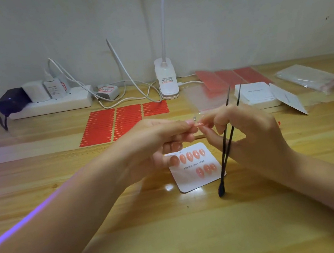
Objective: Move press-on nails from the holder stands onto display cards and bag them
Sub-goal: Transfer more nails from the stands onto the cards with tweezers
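A white display card (pixel 194 182) printed "Handmade Nail" lies on the wooden table with several pink press-on nails stuck on it in two rows. Above it my left hand (pixel 155 143) and my right hand (pixel 249 131) meet fingertip to fingertip around one small pink press-on nail (pixel 199 124); a tiny clear piece sticks up beside it. My right hand also holds black tweezers (pixel 226 139) in its curled fingers, points up and away, blunt end hanging down over the card's right edge. My left fingers hide the card's upper left corner.
Red adhesive tab sheets (pixel 113 123) lie behind my hands. A stack of white cards (pixel 256 95), clear bags (pixel 310 77) and more red sheets (pixel 232 77) sit at the back right. A power strip (pixel 50 104), cables and a clip lamp (pixel 167 83) line the wall.
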A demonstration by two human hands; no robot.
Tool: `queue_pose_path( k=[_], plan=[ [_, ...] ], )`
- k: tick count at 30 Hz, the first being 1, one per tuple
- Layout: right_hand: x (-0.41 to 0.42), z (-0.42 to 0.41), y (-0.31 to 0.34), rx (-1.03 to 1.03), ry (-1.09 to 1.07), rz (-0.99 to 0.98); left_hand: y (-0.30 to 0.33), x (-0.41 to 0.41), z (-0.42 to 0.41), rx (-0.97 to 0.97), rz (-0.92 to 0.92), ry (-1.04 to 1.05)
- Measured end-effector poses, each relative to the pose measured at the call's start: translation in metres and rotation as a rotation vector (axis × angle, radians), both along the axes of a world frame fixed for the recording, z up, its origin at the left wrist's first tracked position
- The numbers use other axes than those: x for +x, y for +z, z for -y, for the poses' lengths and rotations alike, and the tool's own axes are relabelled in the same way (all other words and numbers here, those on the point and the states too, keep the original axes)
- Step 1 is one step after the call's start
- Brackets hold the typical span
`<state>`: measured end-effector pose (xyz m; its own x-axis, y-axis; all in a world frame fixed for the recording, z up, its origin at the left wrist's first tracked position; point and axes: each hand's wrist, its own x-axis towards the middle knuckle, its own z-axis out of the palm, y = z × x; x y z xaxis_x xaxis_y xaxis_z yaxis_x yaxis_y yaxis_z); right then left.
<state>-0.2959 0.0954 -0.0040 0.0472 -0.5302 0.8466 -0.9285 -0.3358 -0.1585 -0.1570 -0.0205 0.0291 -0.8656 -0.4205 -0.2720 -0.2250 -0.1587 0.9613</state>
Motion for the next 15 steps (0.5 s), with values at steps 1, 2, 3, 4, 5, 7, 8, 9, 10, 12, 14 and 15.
queue_pose_path(
  k=[1,2,3,4,5,7,8,9,10,12,14,15],
  plan=[
    [0.001,-0.001,-0.001,0.007,0.004,0.007,-0.001,0.000,0.001,0.021,-0.010,-0.008],
    [0.002,-0.002,-0.001,0.018,0.018,0.028,-0.002,0.001,0.002,0.031,-0.018,-0.021],
    [0.004,-0.003,-0.001,0.033,0.039,0.064,-0.003,0.002,0.003,0.030,-0.025,-0.038],
    [0.006,-0.003,-0.001,0.051,0.061,0.108,-0.003,0.003,0.004,0.022,-0.028,-0.058],
    [0.007,-0.004,0.000,0.070,0.084,0.154,-0.003,0.004,0.005,0.007,-0.031,-0.078],
    [0.008,-0.005,0.001,0.106,0.123,0.245,-0.004,0.006,0.006,-0.026,-0.038,-0.114],
    [0.009,-0.005,0.001,0.127,0.134,0.293,-0.004,0.007,0.007,-0.043,-0.041,-0.127],
    [0.010,-0.005,0.001,0.154,0.143,0.344,-0.004,0.008,0.007,-0.061,-0.045,-0.136],
    [0.010,-0.005,0.001,0.183,0.154,0.388,-0.005,0.009,0.008,-0.079,-0.048,-0.140],
    [0.012,-0.005,0.001,0.225,0.173,0.452,-0.006,0.010,0.009,-0.103,-0.053,-0.137],
    [0.014,-0.005,0.001,0.245,0.199,0.498,-0.007,0.011,0.009,-0.129,-0.052,-0.135],
    [0.014,-0.005,0.002,0.253,0.209,0.510,-0.008,0.011,0.010,-0.142,-0.050,-0.137]
  ],
)
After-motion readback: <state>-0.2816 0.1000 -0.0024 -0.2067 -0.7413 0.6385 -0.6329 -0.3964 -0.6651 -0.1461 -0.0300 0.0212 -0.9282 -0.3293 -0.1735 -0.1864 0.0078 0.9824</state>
